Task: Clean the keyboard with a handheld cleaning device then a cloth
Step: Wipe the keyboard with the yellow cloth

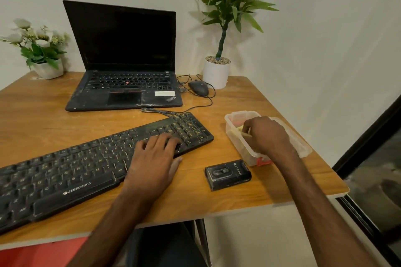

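Observation:
A dusty black keyboard (71, 171) lies slanted across the wooden table (217, 197). My left hand (155, 158) rests flat on the keyboard's right part, fingers spread over the keys. My right hand (268, 134) reaches into a clear plastic box (238, 143) at the table's right side, its fingers pinched on something thin and yellowish; what that is I cannot make out. A small black handheld device (227, 174) lies on the table between the keyboard and the box. No cloth shows clearly.
An open black laptop (123, 84) stands behind the keyboard, with a wired mouse (198, 88) and loose cables to its right. A white potted plant (217, 71) and a flower pot (46, 67) stand at the back. The table edge is near on the right.

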